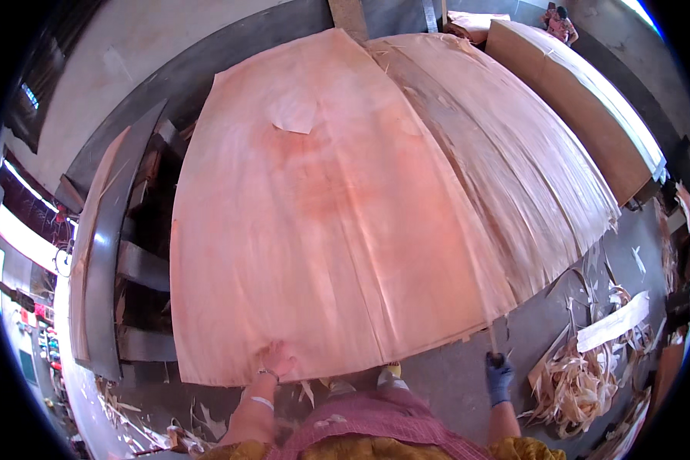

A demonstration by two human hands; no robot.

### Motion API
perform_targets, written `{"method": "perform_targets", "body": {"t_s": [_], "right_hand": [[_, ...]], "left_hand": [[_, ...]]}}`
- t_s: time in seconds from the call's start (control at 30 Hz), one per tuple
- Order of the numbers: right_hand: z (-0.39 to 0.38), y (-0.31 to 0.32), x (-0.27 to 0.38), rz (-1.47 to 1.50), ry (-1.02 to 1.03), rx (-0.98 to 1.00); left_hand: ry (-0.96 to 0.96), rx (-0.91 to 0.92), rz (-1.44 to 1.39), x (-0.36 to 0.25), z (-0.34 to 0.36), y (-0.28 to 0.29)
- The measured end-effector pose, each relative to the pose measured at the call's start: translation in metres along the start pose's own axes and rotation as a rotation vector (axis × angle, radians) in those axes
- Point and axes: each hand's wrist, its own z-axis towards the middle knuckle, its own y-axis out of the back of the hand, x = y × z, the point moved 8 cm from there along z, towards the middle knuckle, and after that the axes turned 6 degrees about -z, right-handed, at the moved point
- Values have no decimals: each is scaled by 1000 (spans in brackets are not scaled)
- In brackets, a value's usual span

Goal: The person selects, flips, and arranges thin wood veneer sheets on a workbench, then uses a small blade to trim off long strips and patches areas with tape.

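A large pinkish wood veneer sheet [284,199] lies on a stack in front of me, with a small loose veneer piece [296,116] on its far part. My bare left hand [277,359] rests on the sheet's near edge, fingers spread and slightly blurred, a band around the wrist. Beyond the sheet's near right corner, my right hand [500,377] wears a blue-grey glove. Its fingers are closed around what looks like a narrow veneer strip [492,337] running down from that corner. What lies inside the fist is partly hidden.
More veneer [506,146] with ragged edges lies along the right. A tall veneer stack [583,115] stands beyond it, near another person [560,24]. Veneer scraps [575,387] heap on the floor [452,383] at right. Left of the sheet are wooden blocks [144,267] and a dark beam [119,230].
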Motion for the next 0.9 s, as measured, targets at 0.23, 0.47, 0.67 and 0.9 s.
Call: {"method": "perform_targets", "body": {"t_s": [0.23,0.47,0.67,0.9], "right_hand": [[147,90,-12,-351,148,-147],[136,16,186,-171,230,25],[113,-60,324,-164,257,70],[29,-135,392,-106,161,228]], "left_hand": [[13,-57,-75,-5,-12,21],[-79,-114,-157,20,-15,18],[-109,-382,-260,31,-94,55],[11,-459,-460,247,-244,13]]}}
